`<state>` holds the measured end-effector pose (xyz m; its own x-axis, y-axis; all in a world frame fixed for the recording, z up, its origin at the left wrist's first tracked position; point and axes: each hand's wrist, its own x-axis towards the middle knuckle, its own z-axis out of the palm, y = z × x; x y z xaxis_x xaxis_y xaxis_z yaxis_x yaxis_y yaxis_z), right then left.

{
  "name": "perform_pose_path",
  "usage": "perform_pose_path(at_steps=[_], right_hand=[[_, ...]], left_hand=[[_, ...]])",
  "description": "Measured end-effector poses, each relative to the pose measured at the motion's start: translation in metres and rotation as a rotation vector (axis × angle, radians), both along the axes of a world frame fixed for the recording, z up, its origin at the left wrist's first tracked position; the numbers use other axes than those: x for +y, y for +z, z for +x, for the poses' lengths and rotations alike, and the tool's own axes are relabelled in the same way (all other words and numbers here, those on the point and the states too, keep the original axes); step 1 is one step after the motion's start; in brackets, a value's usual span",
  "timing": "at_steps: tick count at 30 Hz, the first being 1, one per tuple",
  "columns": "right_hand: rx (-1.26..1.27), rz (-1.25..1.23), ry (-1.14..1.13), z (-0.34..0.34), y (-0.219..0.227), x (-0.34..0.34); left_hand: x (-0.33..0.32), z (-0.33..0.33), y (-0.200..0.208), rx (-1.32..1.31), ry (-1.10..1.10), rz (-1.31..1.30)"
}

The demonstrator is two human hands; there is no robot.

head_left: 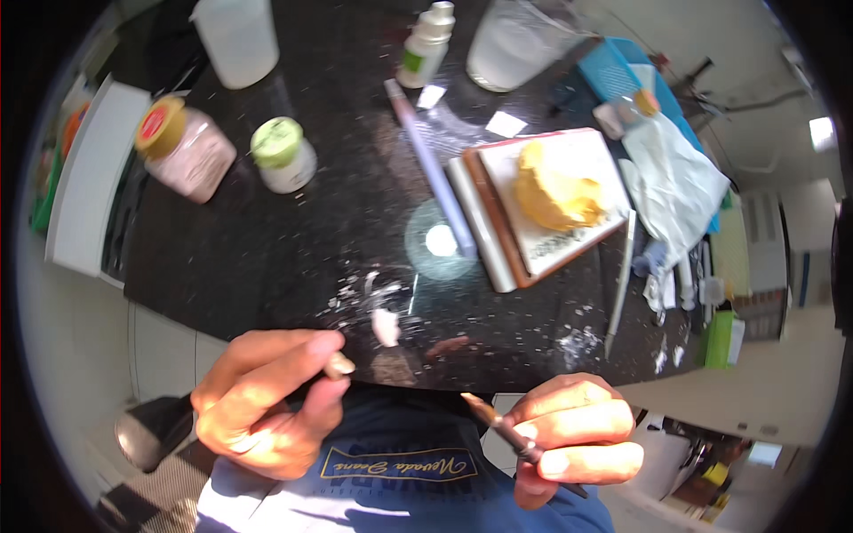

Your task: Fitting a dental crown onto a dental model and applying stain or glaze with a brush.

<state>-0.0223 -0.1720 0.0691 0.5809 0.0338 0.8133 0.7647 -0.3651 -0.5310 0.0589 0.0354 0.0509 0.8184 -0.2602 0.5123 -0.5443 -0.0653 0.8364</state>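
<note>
Between the thumb and fingertips of my left hand [267, 400] is a small beige piece [340, 365], held just off the table's near edge. My right hand [582, 435] has its fingers wrapped round a slim dark-handled carving tool [506, 430]. The tool's pointed, coppery tip slants up and left, apart from the beige piece. Beyond my left hand, a pale pinkish lump [386, 327] lies on the dark tabletop [267, 258], with white shavings [369, 289] scattered around it.
A yellow lump [546, 186] rests on a white-topped block [595, 155] beside a long lilac stick [435, 169]. Jars [191, 160] [284, 160], a bottle [426, 49] and clear containers [235, 44] stand farther back. A blue basket [613, 67] and crumpled white sheet [671, 169] are right.
</note>
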Motion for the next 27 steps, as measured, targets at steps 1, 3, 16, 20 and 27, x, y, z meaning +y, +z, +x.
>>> perform_pose_path(at_steps=[1, 3, 16, 20, 27], right_hand=[[-0.058, 0.123, -0.134, -0.002, 0.004, -0.003], [-0.087, 0.235, -0.406, -0.015, 0.035, -0.012], [0.456, -0.545, -1.252, -0.005, 0.115, -0.255], [0.624, -0.58, -1.194, 0.008, 0.103, -0.279], [0.468, -0.239, -0.942, -0.004, 0.121, -0.212]], left_hand=[[0.001, -0.003, -0.001, -0.008, 0.036, -0.005], [-0.002, -0.003, 0.002, -0.016, 0.047, -0.061], [-0.064, -0.02, 0.037, 0.22, -0.472, -0.323], [-0.091, -0.021, 0.039, 0.598, -0.662, -0.485], [-0.111, -0.016, 0.042, 1.085, -0.895, -0.512]])
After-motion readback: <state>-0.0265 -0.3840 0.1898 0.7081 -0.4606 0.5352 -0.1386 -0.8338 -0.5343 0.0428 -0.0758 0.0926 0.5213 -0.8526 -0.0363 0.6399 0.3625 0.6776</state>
